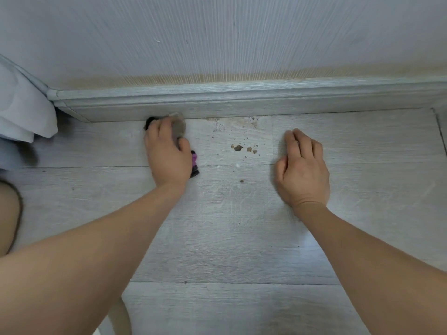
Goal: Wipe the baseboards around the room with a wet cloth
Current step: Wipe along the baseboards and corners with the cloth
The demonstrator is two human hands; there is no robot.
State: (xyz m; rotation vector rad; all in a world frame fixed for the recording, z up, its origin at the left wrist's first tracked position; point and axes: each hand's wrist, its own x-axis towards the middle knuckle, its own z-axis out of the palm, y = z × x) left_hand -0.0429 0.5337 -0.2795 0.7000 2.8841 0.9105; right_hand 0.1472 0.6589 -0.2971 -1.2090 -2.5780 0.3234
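Left hand [168, 155] grips the cloth [179, 128] against the baseboard [242, 102] ahead; right hand [302, 170] rests flat, fingers relaxed, on the floor [229, 226].

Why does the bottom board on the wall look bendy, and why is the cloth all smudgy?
Head view: the wide lens bows the straight baseboard, most toward the edges. Head view: the cloth in the left hand is smeared by motion blur, while the right hand flat on the floor looks sharp.
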